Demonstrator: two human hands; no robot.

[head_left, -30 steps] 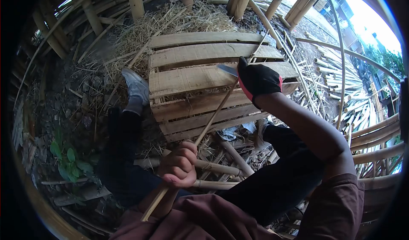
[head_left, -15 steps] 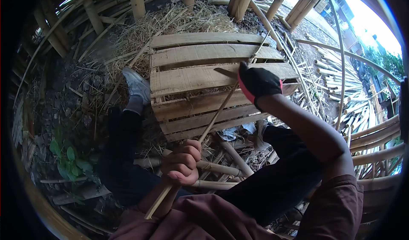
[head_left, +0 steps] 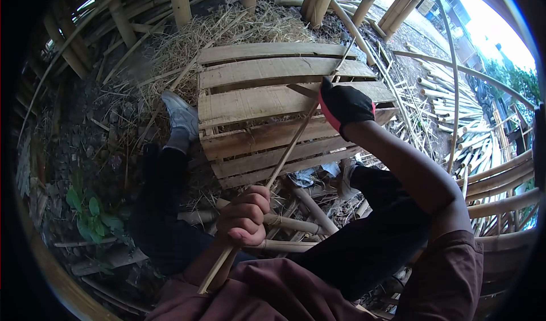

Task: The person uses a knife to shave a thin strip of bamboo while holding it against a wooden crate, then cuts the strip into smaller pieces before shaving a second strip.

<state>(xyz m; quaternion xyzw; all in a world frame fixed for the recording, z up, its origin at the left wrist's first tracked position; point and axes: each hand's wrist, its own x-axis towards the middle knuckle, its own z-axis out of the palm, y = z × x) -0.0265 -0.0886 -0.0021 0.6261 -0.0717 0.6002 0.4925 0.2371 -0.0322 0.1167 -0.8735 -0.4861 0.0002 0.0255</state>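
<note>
My bare left hand [head_left: 243, 217] is wrapped round a long thin bamboo strip [head_left: 285, 153], whose near end sticks out below the fist. The strip slants up and away across a slatted wooden crate [head_left: 250, 106]. Over the crate's right part, my right hand [head_left: 347, 105], in a black and red glove, is closed round a knife. Its dark blade [head_left: 302, 90] points left and lies across the strip. The knife's handle is hidden in the glove.
Straw [head_left: 250, 28] and bamboo posts [head_left: 180, 2] stand behind the crate. Cut bamboo poles [head_left: 472, 144] are piled at the right. My shoe [head_left: 181, 113] is left of the crate, and a green plant [head_left: 94, 218] grows at the lower left.
The view has shifted slightly. Both hands keep their hold, and the blade and strip have changed angle a little where they cross.
</note>
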